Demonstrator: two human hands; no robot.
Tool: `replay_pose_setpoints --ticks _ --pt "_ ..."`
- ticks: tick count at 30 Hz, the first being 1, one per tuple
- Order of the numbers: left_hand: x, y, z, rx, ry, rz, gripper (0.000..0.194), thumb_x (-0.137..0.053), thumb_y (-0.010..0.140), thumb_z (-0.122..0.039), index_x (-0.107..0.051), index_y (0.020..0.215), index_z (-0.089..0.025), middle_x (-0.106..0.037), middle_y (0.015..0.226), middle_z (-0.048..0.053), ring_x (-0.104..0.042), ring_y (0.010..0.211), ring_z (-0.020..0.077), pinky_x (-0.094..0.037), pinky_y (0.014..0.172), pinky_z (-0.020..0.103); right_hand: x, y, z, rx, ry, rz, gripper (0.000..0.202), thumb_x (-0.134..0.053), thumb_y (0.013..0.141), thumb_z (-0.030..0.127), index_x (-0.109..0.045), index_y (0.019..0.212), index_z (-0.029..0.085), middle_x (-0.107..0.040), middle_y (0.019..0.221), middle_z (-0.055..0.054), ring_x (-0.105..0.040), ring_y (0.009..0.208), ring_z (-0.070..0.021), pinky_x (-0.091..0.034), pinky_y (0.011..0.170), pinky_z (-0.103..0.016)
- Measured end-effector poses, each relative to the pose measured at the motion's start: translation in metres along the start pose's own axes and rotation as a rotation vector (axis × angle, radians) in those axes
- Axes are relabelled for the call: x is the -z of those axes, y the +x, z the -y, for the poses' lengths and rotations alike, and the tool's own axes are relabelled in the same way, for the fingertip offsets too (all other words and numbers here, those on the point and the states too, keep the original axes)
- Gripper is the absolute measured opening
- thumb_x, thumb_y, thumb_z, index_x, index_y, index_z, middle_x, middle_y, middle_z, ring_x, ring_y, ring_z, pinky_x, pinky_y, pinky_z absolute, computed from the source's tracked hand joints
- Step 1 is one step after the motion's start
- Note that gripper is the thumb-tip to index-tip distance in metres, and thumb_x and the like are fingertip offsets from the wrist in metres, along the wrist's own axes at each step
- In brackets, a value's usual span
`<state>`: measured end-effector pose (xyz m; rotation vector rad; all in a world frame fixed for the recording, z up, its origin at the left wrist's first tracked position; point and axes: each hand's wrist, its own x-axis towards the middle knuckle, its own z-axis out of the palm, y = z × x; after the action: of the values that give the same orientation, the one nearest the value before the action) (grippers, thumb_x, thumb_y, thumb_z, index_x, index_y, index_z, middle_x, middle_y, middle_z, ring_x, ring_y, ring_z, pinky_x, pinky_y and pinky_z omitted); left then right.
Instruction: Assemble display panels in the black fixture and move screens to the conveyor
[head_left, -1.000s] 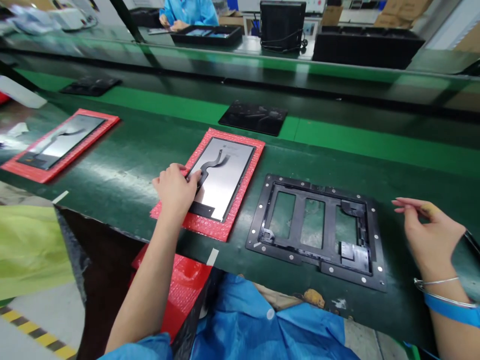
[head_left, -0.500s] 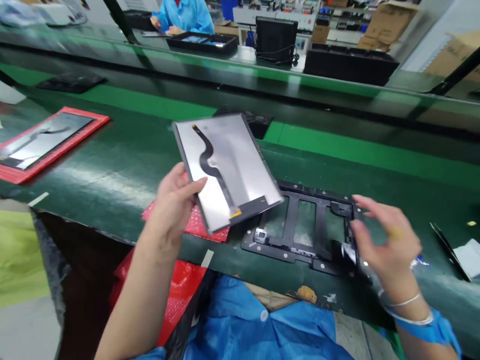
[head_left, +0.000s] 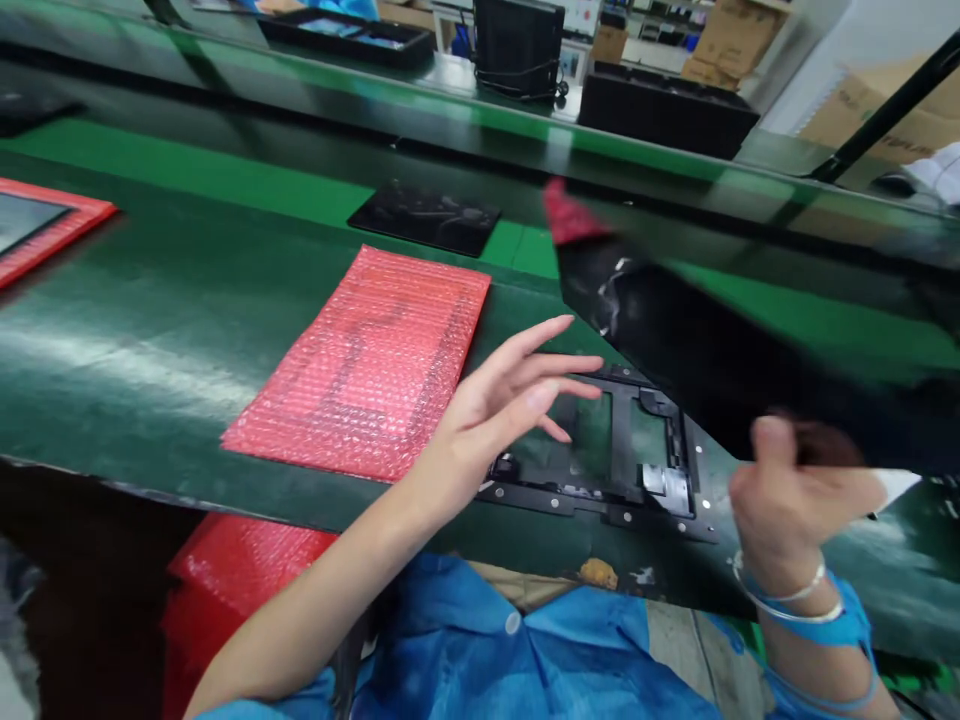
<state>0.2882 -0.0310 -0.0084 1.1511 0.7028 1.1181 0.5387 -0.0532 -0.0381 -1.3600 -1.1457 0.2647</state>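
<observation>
My right hand grips a black sheet, blurred by motion, with a red tip at its far end. My left hand has its fingers spread and holds nothing; it hovers over the left part of a black frame lying on the green bench. Left of that hand, a red bubble-wrap pouch lies flat, and a dark ribbon shape shows faintly through it. Part of the frame is hidden behind my left hand and the sheet.
Beyond the pouch a dark flat panel lies on the bench. A red-edged pouch is at the far left. Red wrap hangs below the front edge. A monitor and black bins stand behind.
The silver-backed screen has left my left hand, which has moved right with its fingers spread. My right hand has taken hold of the black sheet. The red pouch now lies fully in view.
</observation>
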Motion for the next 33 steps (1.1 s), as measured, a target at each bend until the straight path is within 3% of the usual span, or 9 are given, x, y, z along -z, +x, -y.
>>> replay_pose_setpoints --ticks 2,3,8,11,14,21,24,27,33 --pt "0.017 0.004 0.011 -0.026 0.084 -0.083 0.044 -0.065 0.091 -0.039 -0.059 0.13 -0.021 -0.071 0.125 0.012 -0.069 0.109 0.0275 -0.056 0.073 0.03 0.006 0.011 -0.008 -0.071 0.154 -0.293 0.02 -0.08 0.075 0.039 -0.073 0.085 0.023 -0.075 0.089 0.001 -0.071 0.104 -0.0249 -0.052 0.107 -0.045" --pt "0.028 0.006 0.019 -0.019 0.126 -0.145 0.041 -0.065 0.09 -0.039 -0.061 0.126 -0.02 -0.071 0.124 0.012 -0.069 0.109 0.0268 -0.055 0.073 0.029 0.008 0.016 -0.014 -0.117 0.231 -0.347 0.023 -0.082 0.071 0.039 -0.072 0.084 0.022 -0.075 0.088 0.001 -0.071 0.103 -0.0239 -0.051 0.109 -0.044" --pt "0.065 0.012 0.052 0.012 0.354 -0.331 0.043 -0.062 0.091 -0.046 -0.06 0.123 -0.019 -0.069 0.126 0.012 -0.062 0.121 0.0263 -0.053 0.09 0.035 0.014 0.026 -0.041 -0.434 0.344 -0.126 0.022 -0.081 0.069 0.035 -0.07 0.081 0.021 -0.076 0.095 -0.002 -0.071 0.099 -0.0225 -0.054 0.105 -0.045" --pt "0.062 0.013 0.049 -0.056 0.376 -0.286 0.041 -0.061 0.092 -0.049 -0.064 0.12 -0.02 -0.07 0.124 0.01 -0.062 0.122 0.0263 -0.048 0.102 0.037 0.006 0.018 -0.044 -0.586 0.361 0.019 0.024 -0.08 0.069 0.036 -0.072 0.086 0.021 -0.076 0.092 -0.003 -0.073 0.091 -0.022 -0.058 0.097 -0.044" --pt "0.047 0.015 0.037 -0.001 0.259 -0.169 0.038 -0.066 0.09 -0.047 -0.067 0.118 -0.021 -0.073 0.113 0.006 -0.067 0.11 0.0261 -0.052 0.096 0.036 -0.004 0.011 -0.036 -0.635 0.333 0.089 0.027 -0.081 0.066 0.036 -0.073 0.087 0.021 -0.076 0.085 -0.002 -0.074 0.085 -0.023 -0.06 0.091 -0.044" --pt "0.036 0.01 0.039 0.101 0.271 -0.067 0.037 -0.068 0.09 -0.042 -0.067 0.12 -0.021 -0.074 0.1 0.004 -0.069 0.095 0.0237 -0.055 0.086 0.035 -0.003 0.013 -0.033 -0.597 0.223 0.042 0.033 -0.082 0.06 0.037 -0.072 0.087 0.021 -0.075 0.078 -0.001 -0.074 0.077 -0.0254 -0.062 0.084 -0.046" --pt "0.05 0.001 0.046 0.047 0.449 -0.116 0.041 -0.06 0.096 -0.043 -0.062 0.131 -0.022 -0.071 0.12 0.008 -0.066 0.112 0.0258 -0.051 0.096 0.037 0.002 0.015 -0.036 -0.685 0.171 0.116 0.032 -0.084 0.057 0.037 -0.07 0.081 0.021 -0.07 0.065 0.0 -0.074 0.073 -0.0281 -0.062 0.081 -0.048" --pt "0.065 -0.009 0.053 -0.005 0.769 -0.167 0.053 -0.058 0.096 -0.048 -0.054 0.142 -0.02 -0.056 0.147 0.013 -0.047 0.139 0.0316 -0.036 0.116 0.046 0.005 0.016 -0.033 -0.769 0.091 0.179 0.032 -0.084 0.057 0.037 -0.07 0.081 0.021 -0.068 0.062 -0.001 -0.074 0.071 -0.0294 -0.062 0.079 -0.048" --pt "0.075 -0.013 0.063 0.033 1.084 0.071 0.079 -0.043 0.097 -0.068 -0.035 0.157 -0.017 -0.038 0.162 0.016 -0.027 0.154 0.0323 -0.023 0.123 0.05 0.001 0.015 -0.024 -0.911 -0.018 0.171 0.044 -0.086 0.042 0.032 -0.069 0.082 0.023 -0.073 0.074 -0.004 -0.074 0.073 -0.0329 -0.063 0.071 -0.049"
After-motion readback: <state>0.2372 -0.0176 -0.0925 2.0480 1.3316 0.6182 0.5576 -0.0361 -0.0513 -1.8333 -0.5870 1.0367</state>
